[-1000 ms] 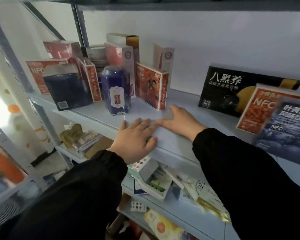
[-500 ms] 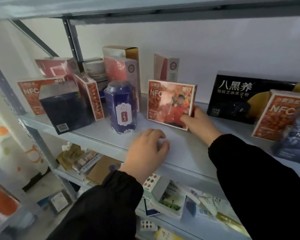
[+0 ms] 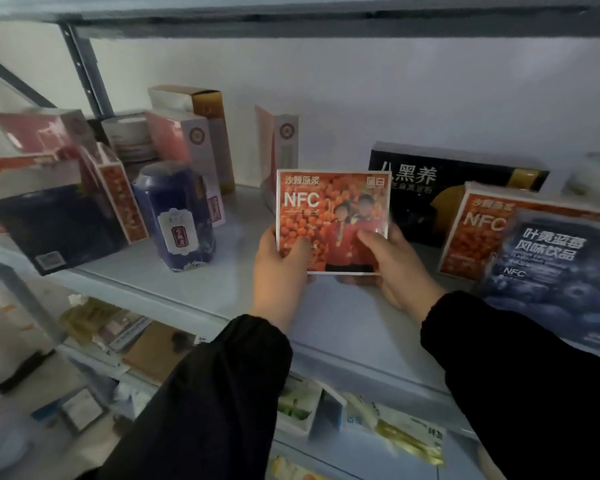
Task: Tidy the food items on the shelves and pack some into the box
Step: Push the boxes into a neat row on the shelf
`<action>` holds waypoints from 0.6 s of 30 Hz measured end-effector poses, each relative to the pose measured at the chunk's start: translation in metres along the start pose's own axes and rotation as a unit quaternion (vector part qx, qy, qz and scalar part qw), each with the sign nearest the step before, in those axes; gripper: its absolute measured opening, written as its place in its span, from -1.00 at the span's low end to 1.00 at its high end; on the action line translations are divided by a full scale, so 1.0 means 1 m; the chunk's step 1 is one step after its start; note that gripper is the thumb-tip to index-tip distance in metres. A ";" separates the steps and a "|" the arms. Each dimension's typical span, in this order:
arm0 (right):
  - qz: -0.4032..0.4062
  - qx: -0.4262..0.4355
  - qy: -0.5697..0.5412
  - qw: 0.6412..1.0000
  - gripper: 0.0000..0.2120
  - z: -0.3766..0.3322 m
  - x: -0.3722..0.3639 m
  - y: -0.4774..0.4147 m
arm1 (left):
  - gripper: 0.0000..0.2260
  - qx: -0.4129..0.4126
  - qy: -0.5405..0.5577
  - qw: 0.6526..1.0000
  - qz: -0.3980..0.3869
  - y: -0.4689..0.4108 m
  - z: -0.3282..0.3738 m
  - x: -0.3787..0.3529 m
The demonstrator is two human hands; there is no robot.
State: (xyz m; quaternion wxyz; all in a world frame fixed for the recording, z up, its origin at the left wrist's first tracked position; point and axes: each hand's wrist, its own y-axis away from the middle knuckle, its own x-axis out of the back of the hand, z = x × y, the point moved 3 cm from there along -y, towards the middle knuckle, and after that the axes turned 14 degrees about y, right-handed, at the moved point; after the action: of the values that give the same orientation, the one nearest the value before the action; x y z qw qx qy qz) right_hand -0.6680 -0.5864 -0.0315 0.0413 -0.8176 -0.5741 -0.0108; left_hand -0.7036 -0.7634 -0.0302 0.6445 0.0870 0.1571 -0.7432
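Observation:
An orange NFC juice box [image 3: 329, 209] faces me, held upright just above the grey shelf [image 3: 222, 292]. My left hand [image 3: 279, 275] grips its lower left corner and my right hand [image 3: 392, 265] grips its lower right corner. To its left stand a blue tin [image 3: 175, 216], a dark blue box [image 3: 52, 230] and several red and white cartons [image 3: 194, 150]. To its right are a black box [image 3: 444, 199], another orange NFC box [image 3: 475, 233] and a blue blueberry drink box [image 3: 555, 275]. No packing box is in view.
The shelf above [image 3: 291, 19] hangs low over the items. A grey upright post [image 3: 84, 71] stands at the back left. The lower shelf [image 3: 343, 455] holds small packets and cartons [image 3: 395, 427]. A white wall closes the back.
The orange NFC box has turned to face me and moved right and forward off the shelf. My left hand left the shelf surface and took its left corner, joining my right hand.

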 end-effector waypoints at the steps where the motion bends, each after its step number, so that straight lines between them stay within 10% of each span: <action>1: 0.006 0.014 0.000 1.000 -0.61 0.002 0.002 -0.002 | -0.85 -0.003 -0.004 1.000 0.003 -0.001 -0.003 0.001; 12: -0.015 0.085 0.047 0.995 -0.64 -0.004 0.006 -0.007 | -0.91 -0.030 -0.023 0.999 0.029 -0.003 -0.005 0.001; 18: -0.038 0.104 -0.003 0.994 -0.66 -0.015 0.002 0.001 | -0.59 -0.060 -0.042 0.997 0.028 -0.014 -0.018 0.009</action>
State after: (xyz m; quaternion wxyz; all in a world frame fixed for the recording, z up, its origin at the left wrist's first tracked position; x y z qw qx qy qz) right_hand -0.6661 -0.5857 -0.0168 0.1237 -0.7867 -0.6028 0.0499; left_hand -0.7205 -0.7637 -0.0477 0.6756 0.0207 0.1717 -0.7167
